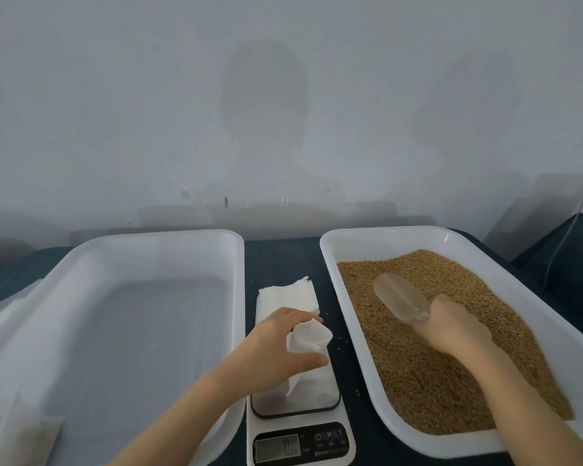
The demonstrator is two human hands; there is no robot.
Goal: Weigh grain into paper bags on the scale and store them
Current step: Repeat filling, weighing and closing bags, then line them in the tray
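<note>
Head view: two trays (pixel 169 232) (pixel 384 229), one scale (pixel 317 443); one scoop (pixel 401 297), one opened bag (pixel 312 335)

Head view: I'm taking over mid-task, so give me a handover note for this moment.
Left hand holds a paper bag open, standing on the scale.
Right hand grips the scoop, which lies on the grain in the right tray.
Spare bags lie stacked behind the scale. No filled bag shows in the left tray.
Done: bag set on the scale.
Left: scoop grain in, weigh (display unreadable), store the bag.
</note>
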